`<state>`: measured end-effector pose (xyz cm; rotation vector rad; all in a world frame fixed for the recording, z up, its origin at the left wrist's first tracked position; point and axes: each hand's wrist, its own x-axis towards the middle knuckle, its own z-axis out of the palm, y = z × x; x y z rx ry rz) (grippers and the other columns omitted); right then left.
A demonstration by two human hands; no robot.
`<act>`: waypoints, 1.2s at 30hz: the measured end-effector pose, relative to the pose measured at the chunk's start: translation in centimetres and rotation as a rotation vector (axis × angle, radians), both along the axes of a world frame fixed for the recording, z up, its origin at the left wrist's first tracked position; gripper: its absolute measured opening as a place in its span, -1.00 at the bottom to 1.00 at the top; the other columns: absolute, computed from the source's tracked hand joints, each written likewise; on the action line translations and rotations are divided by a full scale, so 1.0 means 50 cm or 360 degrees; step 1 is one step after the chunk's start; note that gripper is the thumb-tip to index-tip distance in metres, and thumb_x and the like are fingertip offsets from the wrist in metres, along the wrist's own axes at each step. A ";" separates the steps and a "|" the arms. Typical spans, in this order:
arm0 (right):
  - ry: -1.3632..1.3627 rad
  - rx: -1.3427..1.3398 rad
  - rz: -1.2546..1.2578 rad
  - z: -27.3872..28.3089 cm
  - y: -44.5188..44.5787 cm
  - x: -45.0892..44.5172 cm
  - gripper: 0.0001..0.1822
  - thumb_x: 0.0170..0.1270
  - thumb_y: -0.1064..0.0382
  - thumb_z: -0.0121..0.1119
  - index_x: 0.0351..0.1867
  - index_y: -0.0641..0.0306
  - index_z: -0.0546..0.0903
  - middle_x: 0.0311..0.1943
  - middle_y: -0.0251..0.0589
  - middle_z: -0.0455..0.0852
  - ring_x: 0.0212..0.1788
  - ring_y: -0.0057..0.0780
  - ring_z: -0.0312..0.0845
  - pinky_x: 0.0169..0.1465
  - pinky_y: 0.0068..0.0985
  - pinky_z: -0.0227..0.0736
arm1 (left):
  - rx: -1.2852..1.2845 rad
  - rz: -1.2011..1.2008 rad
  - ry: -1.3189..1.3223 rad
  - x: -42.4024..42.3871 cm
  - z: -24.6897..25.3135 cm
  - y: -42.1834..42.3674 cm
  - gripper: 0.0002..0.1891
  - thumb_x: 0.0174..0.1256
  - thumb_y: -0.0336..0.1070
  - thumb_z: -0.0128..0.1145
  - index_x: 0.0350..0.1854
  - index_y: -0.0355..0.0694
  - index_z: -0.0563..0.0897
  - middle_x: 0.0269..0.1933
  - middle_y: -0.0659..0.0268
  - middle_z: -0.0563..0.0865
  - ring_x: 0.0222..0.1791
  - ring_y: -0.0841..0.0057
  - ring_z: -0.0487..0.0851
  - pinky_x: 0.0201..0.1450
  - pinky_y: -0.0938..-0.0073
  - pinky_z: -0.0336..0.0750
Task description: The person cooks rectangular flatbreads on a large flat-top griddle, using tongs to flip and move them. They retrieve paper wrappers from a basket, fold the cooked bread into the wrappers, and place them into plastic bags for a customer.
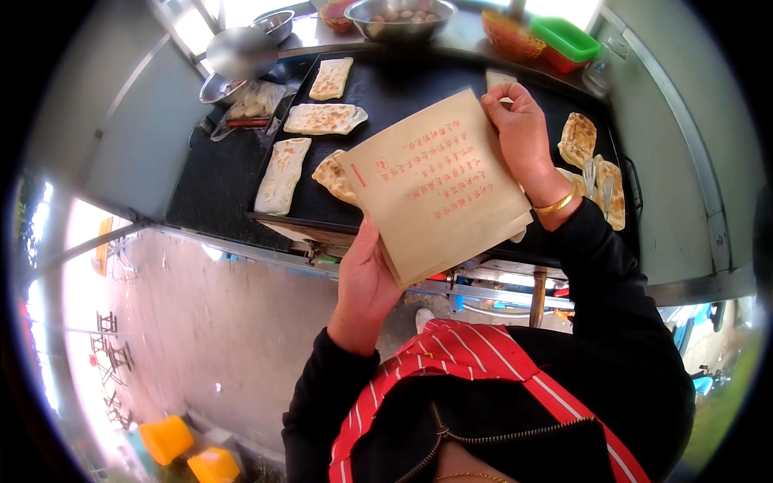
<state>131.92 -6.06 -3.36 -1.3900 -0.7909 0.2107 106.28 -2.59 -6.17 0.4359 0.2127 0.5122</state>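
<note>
A brown paper food bag (444,193) with red printed writing is held up before me, above the front of a black griddle (410,78). My left hand (368,278) grips its lower left edge, with the fingers hidden behind the paper. At the upper right corner, the thumb and fingers of my right hand (519,133) pinch the paper. More than one paper layer shows along the bottom edge. Behind the bag's left side a browned flatbread (336,176) is partly covered. Metal tongs (589,179) rest on browned flatbreads (611,205) at the griddle's right side.
Pale flatbreads (326,118) lie on the griddle's left part. Along the back shelf stand a steel bowl of eggs (401,21), an orange basket (512,37) and a green plastic basket (564,39). A plastic bag of dough pieces (256,101) sits left of the griddle.
</note>
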 end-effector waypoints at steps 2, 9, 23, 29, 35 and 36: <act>0.0023 -0.0162 -0.0012 -0.010 0.023 0.031 -0.86 0.37 0.27 0.17 -0.32 0.30 0.58 -0.50 -0.47 0.54 -0.41 -0.76 0.34 -0.29 -0.70 0.30 | 0.0105 0.0037 0.0066 0.030 -0.003 0.025 -0.56 0.61 -0.17 -0.27 0.41 -0.23 0.25 0.34 0.17 0.47 0.30 0.29 0.50 0.33 0.16 0.44; 0.0196 -0.0001 -0.0040 -0.026 0.037 0.032 -0.70 0.36 0.18 0.22 -0.02 0.34 0.58 -0.44 -0.44 0.60 -0.42 -0.76 0.34 -0.31 -0.69 0.33 | 0.0124 0.0064 0.0311 0.157 -0.007 0.115 -0.68 0.56 -0.33 -0.21 0.27 -0.24 0.37 0.16 0.20 0.59 0.16 0.38 0.62 0.21 0.26 0.55; -0.0747 -0.0903 -0.1518 -0.071 -0.067 0.212 -0.54 0.18 0.17 0.37 0.05 0.40 0.58 -0.14 -0.02 0.74 -0.15 -0.36 0.68 -0.02 -0.50 0.52 | 0.0213 0.0256 0.0305 0.114 -0.004 0.234 -0.60 0.47 -0.38 -0.07 0.32 -0.28 0.38 0.26 0.13 0.54 0.27 0.26 0.52 0.36 0.14 0.38; 0.0916 -0.0250 0.0194 -0.024 0.019 -0.220 -0.64 0.38 0.17 0.22 0.08 0.36 0.56 -0.21 -0.25 0.72 -0.25 -0.59 0.61 -0.34 -0.65 0.49 | 0.0505 -0.0047 -0.0146 0.043 -0.014 0.246 -0.57 0.43 -0.33 0.00 0.32 -0.28 0.38 0.32 0.13 0.49 0.35 0.25 0.45 0.41 0.17 0.31; 0.1108 0.0257 0.0208 -0.044 0.067 -0.362 -0.53 0.40 0.21 0.17 0.27 0.33 0.42 0.04 -0.20 0.62 0.00 -0.51 0.57 -0.01 -0.52 0.51 | 0.1484 -0.0392 -0.0128 -0.021 -0.012 0.254 -0.41 0.36 -0.11 0.21 0.35 -0.28 0.38 0.50 0.08 0.25 0.46 0.28 0.30 0.44 0.28 0.23; 0.1112 0.0372 0.0268 -0.053 0.071 -0.371 -0.51 0.41 0.21 0.15 0.31 0.31 0.39 0.05 -0.20 0.62 0.02 -0.49 0.56 0.02 -0.50 0.50 | 0.1434 -0.0427 -0.0134 -0.025 -0.014 0.260 -0.37 0.32 -0.10 0.27 0.36 -0.27 0.38 0.51 0.08 0.22 0.47 0.30 0.29 0.43 0.30 0.24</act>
